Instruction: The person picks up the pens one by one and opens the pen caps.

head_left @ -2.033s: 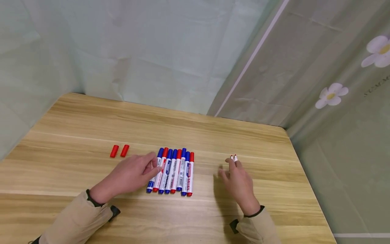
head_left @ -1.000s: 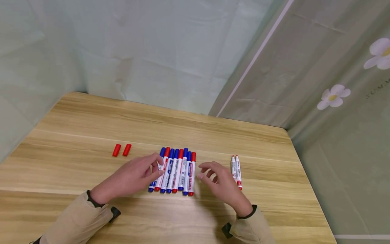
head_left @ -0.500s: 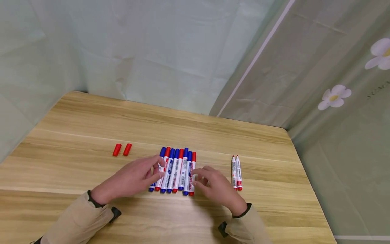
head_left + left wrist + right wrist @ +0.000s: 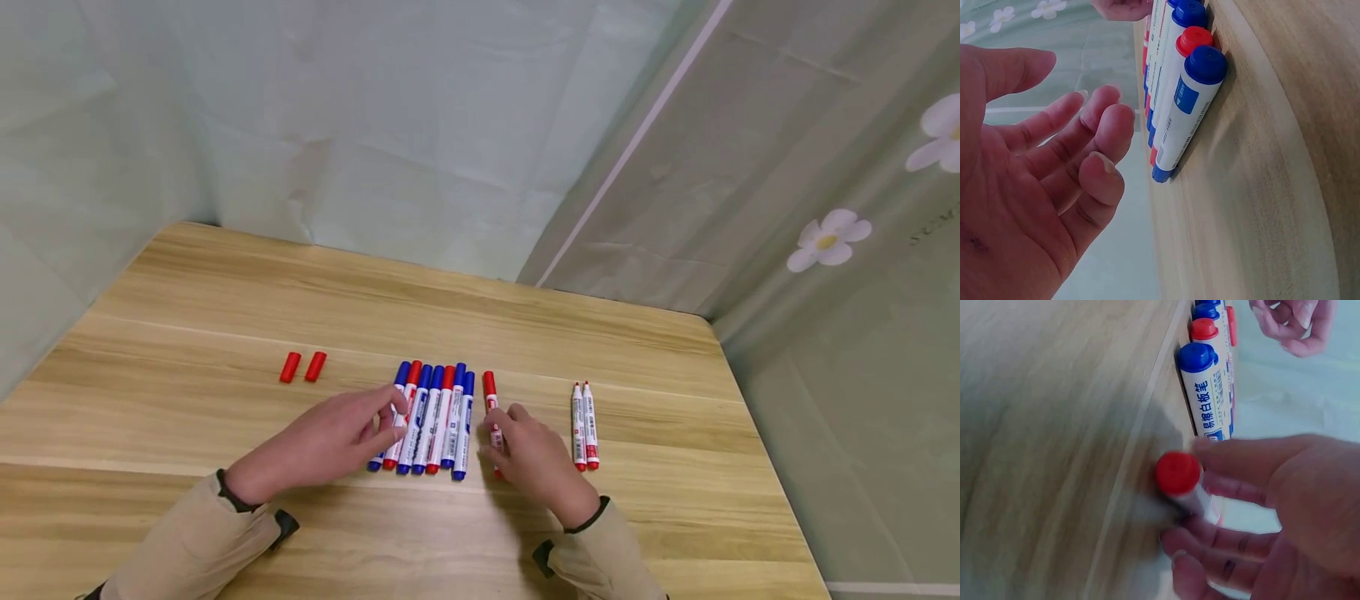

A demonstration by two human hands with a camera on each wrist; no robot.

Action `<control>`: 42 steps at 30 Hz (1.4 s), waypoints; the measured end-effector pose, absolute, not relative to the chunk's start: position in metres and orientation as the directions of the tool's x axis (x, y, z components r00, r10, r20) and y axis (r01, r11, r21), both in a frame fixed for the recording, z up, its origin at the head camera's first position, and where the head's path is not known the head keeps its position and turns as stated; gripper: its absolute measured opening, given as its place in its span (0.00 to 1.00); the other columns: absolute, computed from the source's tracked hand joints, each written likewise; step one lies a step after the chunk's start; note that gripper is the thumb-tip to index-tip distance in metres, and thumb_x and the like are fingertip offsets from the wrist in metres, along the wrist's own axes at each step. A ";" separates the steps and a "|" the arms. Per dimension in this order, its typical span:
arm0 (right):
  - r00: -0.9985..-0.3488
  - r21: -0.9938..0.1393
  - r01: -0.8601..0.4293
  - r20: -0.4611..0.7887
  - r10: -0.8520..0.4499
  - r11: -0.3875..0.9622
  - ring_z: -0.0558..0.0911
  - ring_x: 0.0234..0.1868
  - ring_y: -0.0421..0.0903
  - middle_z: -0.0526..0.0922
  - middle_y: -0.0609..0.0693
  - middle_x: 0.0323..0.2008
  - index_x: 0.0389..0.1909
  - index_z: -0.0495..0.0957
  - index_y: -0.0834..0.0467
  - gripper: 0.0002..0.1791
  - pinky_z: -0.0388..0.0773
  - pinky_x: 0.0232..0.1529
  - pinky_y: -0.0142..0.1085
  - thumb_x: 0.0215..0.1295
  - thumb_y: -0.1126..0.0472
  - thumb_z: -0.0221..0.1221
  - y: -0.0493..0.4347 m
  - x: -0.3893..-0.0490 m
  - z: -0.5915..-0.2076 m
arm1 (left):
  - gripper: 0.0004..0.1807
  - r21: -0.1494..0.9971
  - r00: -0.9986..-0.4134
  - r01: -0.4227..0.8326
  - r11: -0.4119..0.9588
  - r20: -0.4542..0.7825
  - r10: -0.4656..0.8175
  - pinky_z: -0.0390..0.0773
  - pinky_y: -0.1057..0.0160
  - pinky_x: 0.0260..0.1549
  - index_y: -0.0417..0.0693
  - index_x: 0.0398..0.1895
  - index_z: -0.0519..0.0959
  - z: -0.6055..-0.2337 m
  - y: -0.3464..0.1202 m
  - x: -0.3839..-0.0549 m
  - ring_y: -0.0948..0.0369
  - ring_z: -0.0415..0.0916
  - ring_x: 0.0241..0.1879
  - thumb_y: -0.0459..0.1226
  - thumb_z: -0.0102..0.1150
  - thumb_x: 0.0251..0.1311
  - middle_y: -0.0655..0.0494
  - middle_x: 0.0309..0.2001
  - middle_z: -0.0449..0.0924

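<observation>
The red-capped whiteboard marker (image 4: 490, 388) is now sitting apart, just right of the whiteboard-marker row (image 4: 435, 425), leaving it one marker shorter. The right hand (image 4: 534, 460) is clamping its grip on this marker; the left hand (image 4: 330, 439), grip apart, is hovering at the row's left end.

On the table (image 4: 360, 533) before you, a row of markers (image 4: 430, 417) lies near the middle, with two caps (image 4: 290, 367) to its left, behind your left hand (image 4: 322, 437). A single marker (image 4: 491, 398) lies just right of the row, between thumb and fingers of your right hand (image 4: 534, 458), with a pair of markers (image 4: 590, 427) farther right. Behind the table hangs a curtain (image 4: 375, 125).
</observation>
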State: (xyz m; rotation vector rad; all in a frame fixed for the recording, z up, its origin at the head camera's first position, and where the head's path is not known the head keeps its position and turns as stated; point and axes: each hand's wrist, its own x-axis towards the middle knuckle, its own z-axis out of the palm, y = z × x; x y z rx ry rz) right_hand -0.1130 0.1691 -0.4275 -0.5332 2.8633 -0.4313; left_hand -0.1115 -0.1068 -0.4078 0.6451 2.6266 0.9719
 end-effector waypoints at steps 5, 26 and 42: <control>-0.923 -0.330 -0.276 -0.171 -0.345 0.903 0.71 0.26 0.41 0.75 0.49 0.34 0.46 0.76 0.53 0.12 0.68 0.24 0.29 0.63 0.58 0.63 0.170 -0.113 -0.427 | 0.11 0.663 -0.864 0.311 0.682 -0.101 0.493 0.68 0.69 0.20 0.59 0.48 0.73 -0.407 -0.106 -0.111 0.68 0.67 0.21 0.44 0.58 0.65 0.67 0.29 0.72; -0.922 -0.612 -0.244 -0.094 -0.375 0.752 0.73 0.26 0.37 0.78 0.44 0.41 0.54 0.66 0.49 0.18 0.72 0.23 0.28 0.66 0.64 0.58 0.179 -0.102 -0.417 | 0.14 0.644 -0.889 0.282 0.711 -0.103 0.446 0.69 0.69 0.20 0.56 0.51 0.74 -0.407 -0.103 -0.111 0.67 0.67 0.21 0.46 0.59 0.64 0.66 0.29 0.73; -0.814 -0.678 -0.387 -0.067 -0.578 0.624 0.75 0.31 0.37 0.82 0.42 0.43 0.64 0.68 0.45 0.23 0.75 0.29 0.28 0.70 0.60 0.56 0.174 -0.097 -0.406 | 0.26 0.636 -0.864 0.365 0.680 -0.040 0.502 0.70 0.70 0.22 0.56 0.61 0.73 -0.409 -0.101 -0.111 0.66 0.69 0.29 0.48 0.64 0.59 0.66 0.31 0.71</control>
